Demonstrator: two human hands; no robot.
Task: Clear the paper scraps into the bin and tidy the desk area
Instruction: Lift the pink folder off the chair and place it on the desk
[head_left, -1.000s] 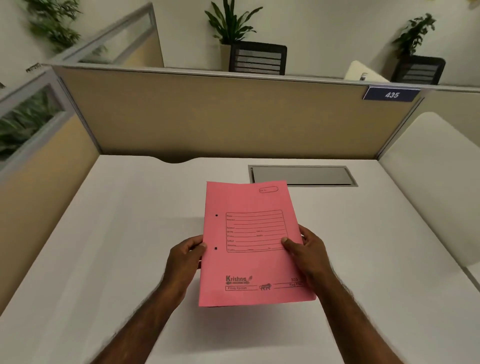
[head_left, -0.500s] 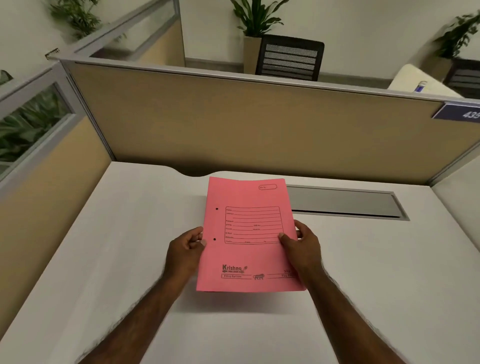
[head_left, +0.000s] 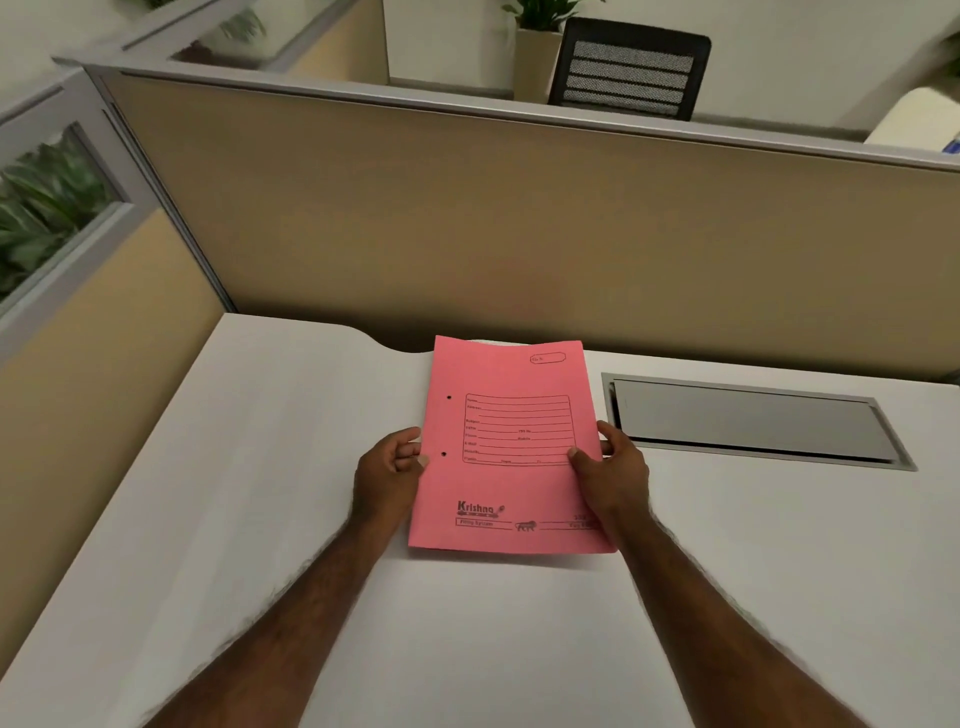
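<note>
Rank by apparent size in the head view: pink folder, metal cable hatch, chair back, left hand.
1. Metal cable hatch and pink folder: look alike, no ranking.
2. Chair back: farther away, partly hidden by the partition, so unsure.
3. Left hand.

Folder (head_left: 511, 447) over desk (head_left: 260, 467), hatch (head_left: 748, 421) to its right, partition (head_left: 519, 218) behind, chair (head_left: 628, 70) beyond

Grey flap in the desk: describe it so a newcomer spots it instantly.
On the white desk, look toward the beige partition at the back. Right of the pink file folder that both hands hold, the grey cable flap sits recessed in the desktop: the only metal-framed rectangle there.
</note>
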